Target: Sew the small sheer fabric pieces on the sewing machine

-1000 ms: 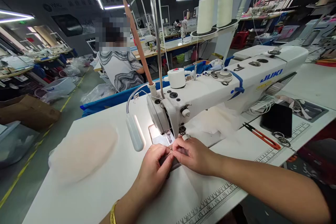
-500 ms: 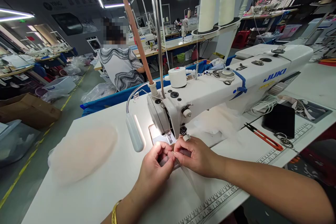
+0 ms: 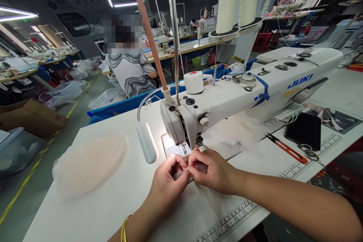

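Rows of sewing machines fill the far part of the room, and a person [image 3: 130, 72] is at the far left, back turned. On the white surface [image 3: 113, 211], thin cloth [image 3: 178, 175] is between the two hands, just near of the needle. It looks very light and soft, so it may slip, crease or tear if pulled hard. Small pinches at its edge seem the best hold.

The left hand [image 3: 170, 177] is curled, thumb and finger tips pinched on the cloth. The right hand [image 3: 215, 170] pinches it too, and the tips of both hands are close together; I cannot tell if they touch.

The machine [image 3: 224, 96] stands just past the hands, so its foot [image 3: 184, 148] leaves little room. A lamp [image 3: 146, 143] is left of it. A pale pile [image 3: 90, 164] lies at the left. Snips [image 3: 286, 149], a phone [image 3: 303, 131] and keys [image 3: 307, 150] lie at the right, out of the way.
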The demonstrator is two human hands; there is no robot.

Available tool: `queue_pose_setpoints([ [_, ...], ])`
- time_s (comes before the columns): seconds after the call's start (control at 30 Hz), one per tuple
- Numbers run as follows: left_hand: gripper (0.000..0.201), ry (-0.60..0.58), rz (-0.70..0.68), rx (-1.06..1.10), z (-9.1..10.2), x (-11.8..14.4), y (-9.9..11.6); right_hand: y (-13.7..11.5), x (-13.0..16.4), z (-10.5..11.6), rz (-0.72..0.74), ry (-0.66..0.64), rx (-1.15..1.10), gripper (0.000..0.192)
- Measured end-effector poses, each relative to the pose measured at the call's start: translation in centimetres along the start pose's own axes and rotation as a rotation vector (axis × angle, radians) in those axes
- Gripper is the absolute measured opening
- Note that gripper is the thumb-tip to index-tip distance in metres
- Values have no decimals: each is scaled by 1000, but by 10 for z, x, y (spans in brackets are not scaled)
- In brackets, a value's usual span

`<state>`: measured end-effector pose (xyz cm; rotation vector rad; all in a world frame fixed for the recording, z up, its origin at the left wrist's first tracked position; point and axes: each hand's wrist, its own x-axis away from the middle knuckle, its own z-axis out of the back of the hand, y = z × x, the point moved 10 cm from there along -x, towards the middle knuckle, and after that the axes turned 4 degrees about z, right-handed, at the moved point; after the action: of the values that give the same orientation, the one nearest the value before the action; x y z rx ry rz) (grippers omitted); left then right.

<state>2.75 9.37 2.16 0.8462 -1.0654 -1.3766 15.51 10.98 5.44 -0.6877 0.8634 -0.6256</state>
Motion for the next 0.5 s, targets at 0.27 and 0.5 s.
queue_pose_setpoints([
  [0.27,22,-40,-78,41,-3,-1,4,3,1,-1,-7,1,23,8],
  [0.5,22,-8,-59,65,-1,1,4,5,2,-3,-48,-33,13,8],
])
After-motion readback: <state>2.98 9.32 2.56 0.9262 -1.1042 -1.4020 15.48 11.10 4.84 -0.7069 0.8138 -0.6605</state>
